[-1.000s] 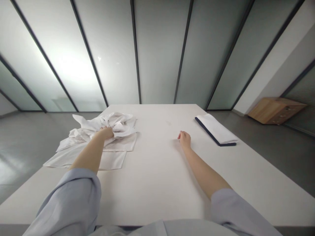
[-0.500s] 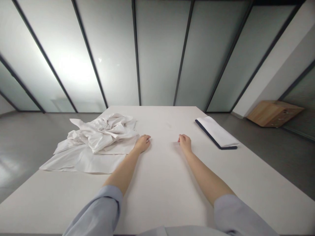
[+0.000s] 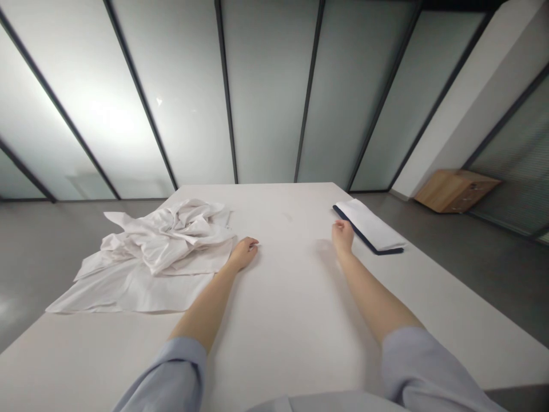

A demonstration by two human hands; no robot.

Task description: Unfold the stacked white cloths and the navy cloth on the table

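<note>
My left hand rests on the white table, just right of a rumpled heap of white cloth. Its fingers are loosely bent, with a gap by the thumb and nothing held. Raised slightly above the tabletop, my right hand has its fingers curled in and no object shows in it. It is beside the left edge of a folded white cloth, which lies on a folded dark navy cloth. From this view I cannot tell whether the hand touches the navy edge.
The white table reaches away toward frosted glass panels with dark frames. A wooden cabinet stands on the grey floor beyond the table at the right. The heap's lower layer spreads flat near the table's left edge.
My right hand has moved right and up, toward the folded cloths. My left hand stays almost in place on the table. The whole view has turned slightly to the right.
</note>
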